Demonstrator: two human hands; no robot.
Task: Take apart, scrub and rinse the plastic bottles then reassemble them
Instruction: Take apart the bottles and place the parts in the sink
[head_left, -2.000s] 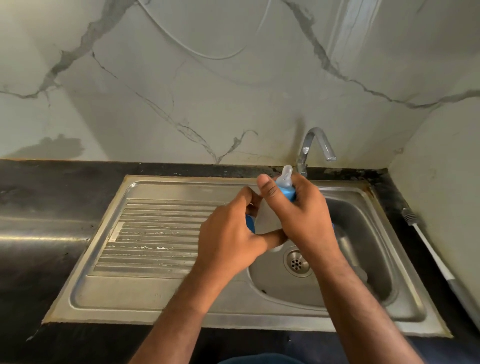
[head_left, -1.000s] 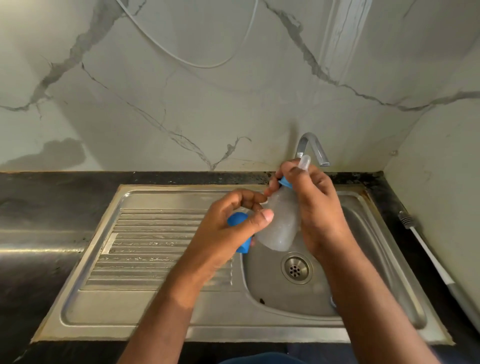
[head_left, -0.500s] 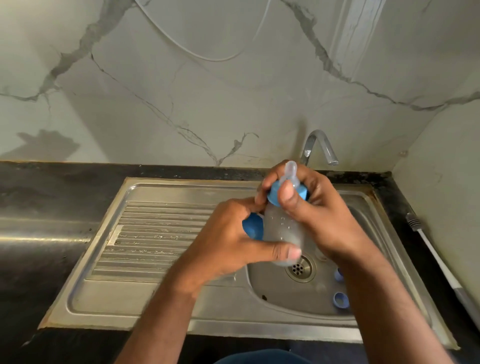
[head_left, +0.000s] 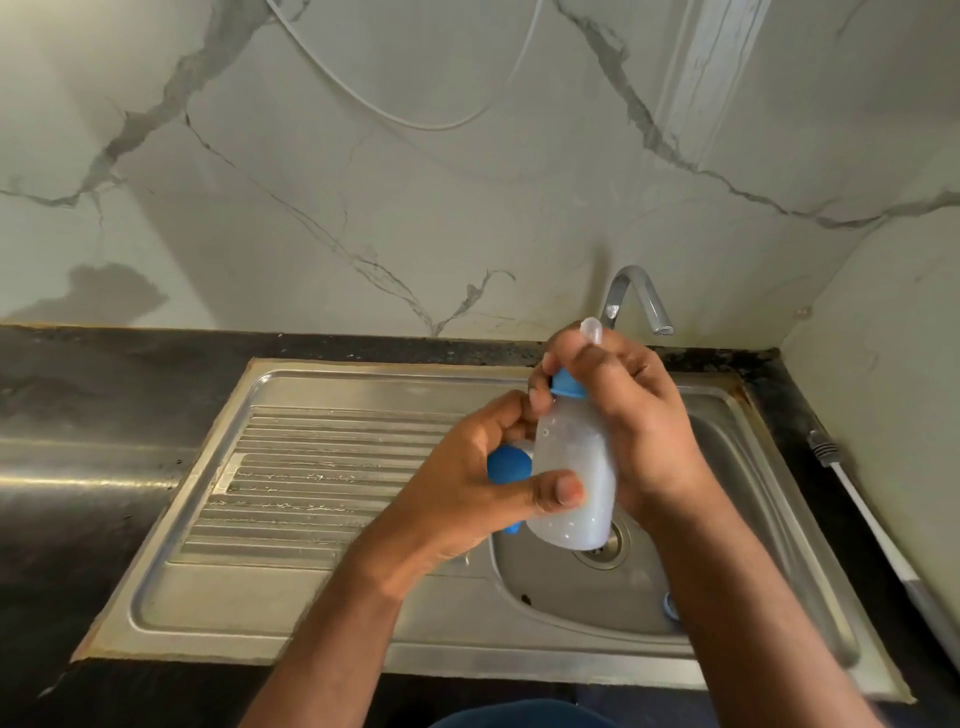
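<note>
Above the sink basin I hold a translucent plastic bottle, wet with droplets, nearly upright. It carries a blue collar and a clear teat at the top. My right hand grips the collar and the bottle's upper part. My left hand holds the bottle's lower body, thumb across its front, and also holds a blue cap against the palm. A blue ring lies in the basin, partly hidden behind my right forearm.
The steel sink's ribbed drainboard stretches to the left. The tap curves over the basin at the back. Dark countertop surrounds the sink. A white-handled brush lies along the right wall. The drain sits below the bottle.
The bottle went from tilted in my right hand to nearly upright between both hands. My left thumb moved onto its lower front, the blue cap still in that hand.
</note>
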